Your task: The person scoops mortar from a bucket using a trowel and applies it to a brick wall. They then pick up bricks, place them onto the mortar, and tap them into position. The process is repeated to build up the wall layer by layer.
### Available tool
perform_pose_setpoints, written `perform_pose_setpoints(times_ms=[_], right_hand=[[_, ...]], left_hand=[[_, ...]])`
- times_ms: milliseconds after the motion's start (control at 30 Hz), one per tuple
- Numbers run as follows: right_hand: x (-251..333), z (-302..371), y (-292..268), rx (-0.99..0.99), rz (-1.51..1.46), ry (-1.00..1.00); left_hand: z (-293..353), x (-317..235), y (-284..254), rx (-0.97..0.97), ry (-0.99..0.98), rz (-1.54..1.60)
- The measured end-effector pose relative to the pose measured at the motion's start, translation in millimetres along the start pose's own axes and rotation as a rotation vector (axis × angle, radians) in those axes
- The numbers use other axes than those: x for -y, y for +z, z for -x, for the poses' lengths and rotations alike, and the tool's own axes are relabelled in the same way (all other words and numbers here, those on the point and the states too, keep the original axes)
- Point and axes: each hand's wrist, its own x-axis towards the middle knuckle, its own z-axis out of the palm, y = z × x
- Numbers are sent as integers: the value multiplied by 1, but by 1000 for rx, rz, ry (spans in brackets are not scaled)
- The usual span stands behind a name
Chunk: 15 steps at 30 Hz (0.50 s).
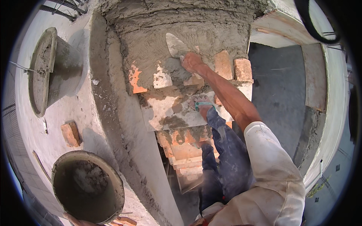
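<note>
My right hand (193,63) is closed round the handle of a pointed trowel (176,44), whose blade lies over the wet grey mortar (143,39). Below it, several brick pieces stand in a row at the mortar's edge, among them an orange one (135,81), a whitish one (162,77) and a tan one (223,64). At the lower left, my left hand (75,221) shows only partly, its fingers against the near rim of a round bucket (88,188) with some mortar inside. The rest of that hand is cut off by the frame.
A second mortar-filled bucket (62,67) stands on the pale ledge at the left, with a loose brick piece (71,134) nearer. My sandalled foot (202,103) rests on a mortar-stained board (162,113) above brick steps (188,165). Steel bars (60,13) jut out at the top left.
</note>
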Motion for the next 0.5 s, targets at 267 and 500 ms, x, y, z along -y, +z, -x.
perform_pose_setpoints(times_ms=[267, 500], right_hand=[[-160, 28, -75, -211, 432, 127], [-191, 124, -90, 17, -277, 90]], left_hand=[[6, -4, -5, 28, 21, 13], [18, -14, 0, 124, 46, 224]])
